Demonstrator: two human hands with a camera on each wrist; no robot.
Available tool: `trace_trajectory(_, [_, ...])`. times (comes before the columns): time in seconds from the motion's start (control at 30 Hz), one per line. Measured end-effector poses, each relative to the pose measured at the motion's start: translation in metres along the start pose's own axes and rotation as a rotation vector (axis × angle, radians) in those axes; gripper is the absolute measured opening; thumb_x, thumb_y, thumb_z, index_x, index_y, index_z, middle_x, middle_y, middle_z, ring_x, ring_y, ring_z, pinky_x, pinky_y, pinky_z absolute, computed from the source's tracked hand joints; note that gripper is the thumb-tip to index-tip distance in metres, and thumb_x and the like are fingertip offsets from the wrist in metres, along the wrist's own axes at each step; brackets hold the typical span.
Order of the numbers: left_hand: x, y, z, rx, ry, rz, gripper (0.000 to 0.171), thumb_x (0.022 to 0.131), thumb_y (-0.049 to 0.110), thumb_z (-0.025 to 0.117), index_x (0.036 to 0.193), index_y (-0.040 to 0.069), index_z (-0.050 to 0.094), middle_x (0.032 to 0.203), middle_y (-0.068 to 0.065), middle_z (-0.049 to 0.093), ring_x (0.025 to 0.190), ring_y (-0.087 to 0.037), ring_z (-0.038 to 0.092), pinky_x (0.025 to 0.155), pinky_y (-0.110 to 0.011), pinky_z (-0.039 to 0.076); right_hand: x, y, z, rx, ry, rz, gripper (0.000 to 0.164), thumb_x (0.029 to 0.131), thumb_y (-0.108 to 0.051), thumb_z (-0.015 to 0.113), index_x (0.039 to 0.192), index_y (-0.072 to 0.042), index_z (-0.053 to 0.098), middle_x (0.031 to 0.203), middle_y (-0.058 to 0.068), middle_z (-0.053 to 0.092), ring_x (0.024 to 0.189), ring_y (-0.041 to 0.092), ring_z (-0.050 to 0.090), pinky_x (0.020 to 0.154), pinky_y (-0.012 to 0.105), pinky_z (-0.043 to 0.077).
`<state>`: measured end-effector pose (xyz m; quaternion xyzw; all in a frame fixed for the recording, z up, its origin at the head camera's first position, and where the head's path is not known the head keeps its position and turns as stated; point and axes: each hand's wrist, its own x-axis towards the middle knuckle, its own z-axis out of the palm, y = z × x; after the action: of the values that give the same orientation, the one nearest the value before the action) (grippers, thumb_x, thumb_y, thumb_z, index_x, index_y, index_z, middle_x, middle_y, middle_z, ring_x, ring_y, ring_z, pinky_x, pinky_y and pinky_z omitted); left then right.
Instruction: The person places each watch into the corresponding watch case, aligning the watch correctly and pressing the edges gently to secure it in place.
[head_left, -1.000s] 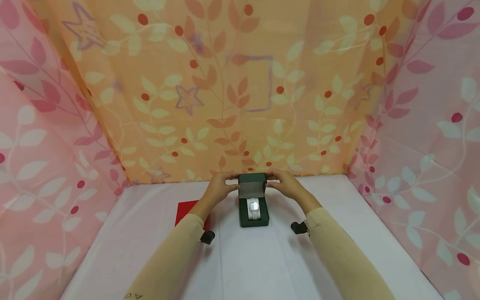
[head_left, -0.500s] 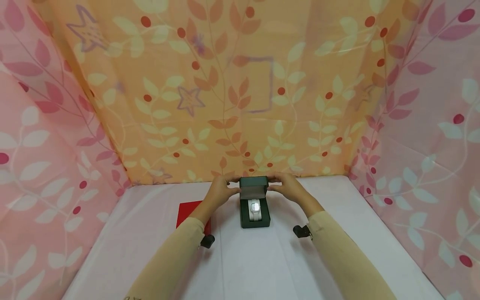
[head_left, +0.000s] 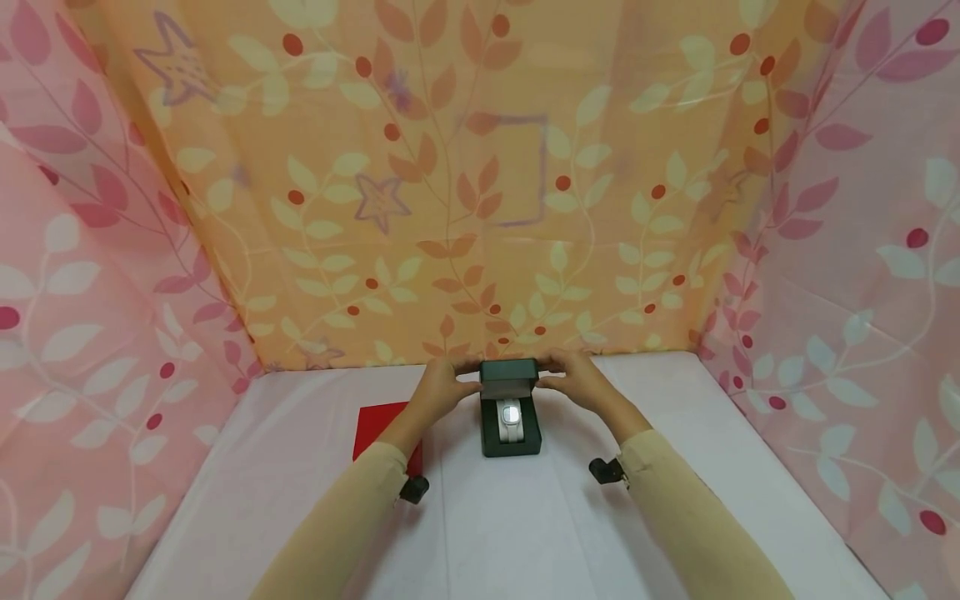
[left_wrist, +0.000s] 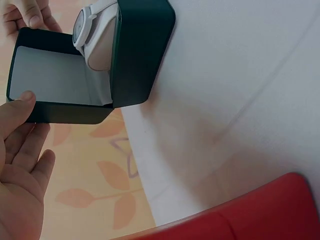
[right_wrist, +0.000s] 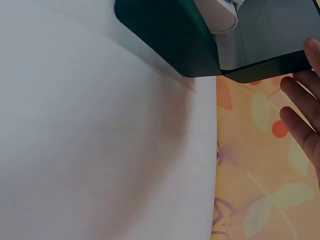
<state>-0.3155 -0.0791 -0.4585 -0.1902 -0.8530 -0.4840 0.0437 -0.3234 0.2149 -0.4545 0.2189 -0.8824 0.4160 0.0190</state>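
Note:
A dark green watch box (head_left: 512,450) stands on the white table, its lid raised at the back. Inside, a wristwatch with a white strap (head_left: 512,427) is wrapped round a pale cushion (left_wrist: 102,52). My left hand (head_left: 441,387) pinches the left side of the lid (head_left: 508,367), thumb at the rim and fingers behind. On the lid's opposite side, my right hand (head_left: 577,383) grips with its thumb and fingertips; the right wrist view catches only part of this hand (right_wrist: 307,105). Pale lining (left_wrist: 47,75) covers the inside of the lid.
A flat red box or case (head_left: 377,423) lies left of the watch box, partly under my left forearm. The white-covered table (head_left: 517,533) ends at an orange leaf-patterned cloth (head_left: 450,167) behind. Pink patterned cloths (head_left: 862,292) hang on both sides.
The lid has tipped slightly forward and down over the watch, both hands moving with it. The box base and the red case stay in place.

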Motion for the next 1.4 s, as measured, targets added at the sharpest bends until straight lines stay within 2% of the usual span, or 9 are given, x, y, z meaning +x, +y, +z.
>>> trace_trajectory(0.17, [-0.002, -0.001, 0.003, -0.031, -0.008, 0.015, 0.048, 0.086, 0.007, 0.083, 0.132, 0.012, 0.070, 0.133, -0.004, 0.069, 0.125, -0.022, 0.065, 0.104, -0.045, 0.051, -0.004, 0.000, 0.002, 0.012, 0.008, 0.002, 0.036, 0.090, -0.019, 0.080, 0.125, -0.015, 0.070, 0.124, 0.002, 0.073, 0.124, 0.027, 0.065, 0.108, 0.052, 0.048])
trace_trajectory(0.37, [-0.006, -0.002, 0.006, -0.038, 0.013, 0.027, 0.050, 0.084, 0.003, 0.083, 0.131, 0.011, 0.071, 0.139, 0.000, 0.066, 0.124, -0.020, 0.066, 0.104, -0.041, 0.051, -0.006, 0.003, 0.004, 0.041, 0.011, -0.002, 0.037, 0.089, -0.018, 0.081, 0.125, -0.015, 0.070, 0.126, 0.003, 0.072, 0.127, 0.028, 0.063, 0.108, 0.054, 0.047])
trace_trajectory(0.5, [-0.009, -0.002, 0.008, -0.005, 0.028, 0.037, 0.047, 0.085, 0.005, 0.083, 0.130, 0.012, 0.072, 0.135, 0.000, 0.069, 0.123, -0.019, 0.067, 0.103, -0.039, 0.052, -0.009, 0.003, 0.004, 0.018, 0.025, -0.016, 0.037, 0.089, -0.017, 0.081, 0.124, -0.018, 0.071, 0.126, 0.002, 0.072, 0.128, 0.027, 0.063, 0.108, 0.053, 0.047])
trace_trajectory(0.67, [-0.013, 0.000, 0.010, 0.073, 0.040, 0.052, 0.046, 0.086, 0.009, 0.083, 0.130, 0.012, 0.072, 0.125, -0.004, 0.073, 0.121, -0.021, 0.067, 0.102, -0.041, 0.054, -0.011, 0.003, 0.006, 0.022, 0.032, -0.030, 0.037, 0.087, -0.014, 0.082, 0.123, -0.016, 0.071, 0.124, 0.002, 0.073, 0.126, 0.026, 0.064, 0.108, 0.049, 0.048])
trace_trajectory(0.87, [-0.019, 0.000, 0.012, 0.111, 0.035, 0.054, 0.045, 0.087, 0.011, 0.082, 0.131, 0.014, 0.071, 0.125, -0.004, 0.074, 0.122, -0.023, 0.067, 0.100, -0.044, 0.055, -0.016, 0.003, 0.009, 0.030, 0.038, -0.038, 0.034, 0.088, -0.012, 0.081, 0.120, -0.016, 0.072, 0.124, 0.004, 0.073, 0.126, 0.029, 0.065, 0.107, 0.051, 0.048])
trace_trajectory(1.07, [-0.024, 0.000, 0.013, 0.146, 0.034, 0.054, 0.050, 0.087, 0.016, 0.083, 0.135, 0.017, 0.069, 0.129, -0.003, 0.072, 0.124, -0.023, 0.065, 0.100, -0.041, 0.055, -0.019, 0.004, 0.013, 0.051, 0.064, -0.044, 0.031, 0.087, -0.007, 0.081, 0.114, -0.018, 0.073, 0.128, 0.002, 0.072, 0.126, 0.030, 0.064, 0.107, 0.053, 0.048])
trace_trajectory(1.4, [-0.029, -0.002, 0.011, 0.161, 0.031, 0.082, 0.053, 0.087, 0.022, 0.084, 0.137, 0.018, 0.068, 0.131, -0.001, 0.071, 0.125, -0.023, 0.065, 0.097, -0.038, 0.057, -0.025, 0.006, 0.015, 0.027, 0.071, -0.067, 0.044, 0.086, -0.014, 0.083, 0.128, -0.017, 0.071, 0.129, -0.001, 0.071, 0.129, 0.027, 0.063, 0.110, 0.049, 0.047])
